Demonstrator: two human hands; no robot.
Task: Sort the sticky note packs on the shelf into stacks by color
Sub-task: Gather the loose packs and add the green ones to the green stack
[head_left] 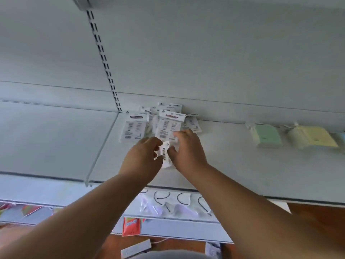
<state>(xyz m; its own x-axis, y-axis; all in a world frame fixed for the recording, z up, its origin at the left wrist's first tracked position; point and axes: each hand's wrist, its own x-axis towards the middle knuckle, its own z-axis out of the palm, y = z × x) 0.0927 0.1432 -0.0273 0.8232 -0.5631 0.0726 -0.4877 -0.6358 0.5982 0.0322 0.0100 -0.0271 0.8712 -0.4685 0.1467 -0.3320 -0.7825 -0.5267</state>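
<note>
Hands come first as we look in: our left hand (142,156) and right hand (186,149) meet over the pale grey metal shelf (233,165), both pinching one white-backed sticky note pack (165,153) between them. Just beyond our fingers we see the jumbled pile of white-carded packs (160,121) against the back panel. Off right we spot a green pack stack (267,136), then a yellow pack stack (313,137) beside it.

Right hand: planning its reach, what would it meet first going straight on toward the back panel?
Probably the heap of white-backed sticky note packs just beyond the right hand's fingertips; depth is unclear.
</note>
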